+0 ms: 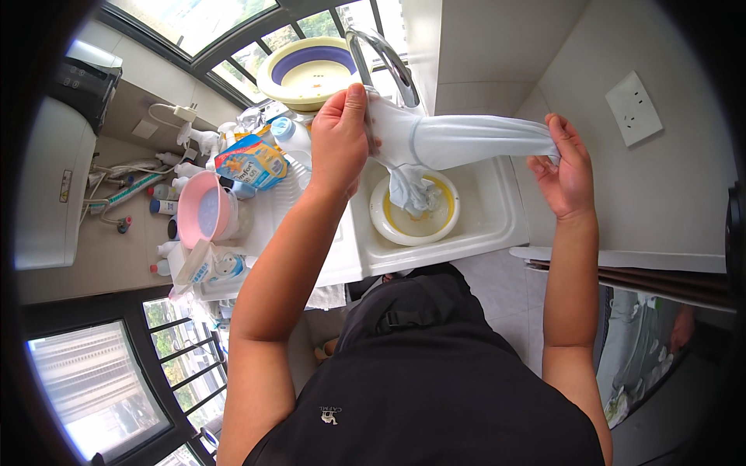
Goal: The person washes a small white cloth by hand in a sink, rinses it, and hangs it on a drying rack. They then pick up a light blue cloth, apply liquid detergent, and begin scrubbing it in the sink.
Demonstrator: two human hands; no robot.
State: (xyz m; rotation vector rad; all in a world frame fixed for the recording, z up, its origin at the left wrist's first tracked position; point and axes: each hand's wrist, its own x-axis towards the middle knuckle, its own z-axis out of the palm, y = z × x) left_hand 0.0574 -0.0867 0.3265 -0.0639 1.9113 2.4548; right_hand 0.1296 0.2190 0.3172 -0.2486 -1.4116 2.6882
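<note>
A wet, pale blue cloth garment (478, 137) is stretched sideways between my two raised hands, in front of and below the chrome faucet (402, 70). My left hand (341, 137) grips one end near the faucet, thumb up. My right hand (562, 166) pinches the far end between thumb and fingers. The fabric looks thin, with fingers partly showing through near my left hand. Its lower part hangs bunched into a white and yellow basin (380, 218) holding water. That basin stands in the white sink (501, 198).
A cream and purple basin (271, 76) stands behind the faucet. Left of the sink are a ribbed washboard surface (285, 198), a Comfort pouch (252, 163), a white bottle with a blue cap (291, 140), a pink tub (204, 209) and several bottles. A tiled wall (618, 169) rises at the right.
</note>
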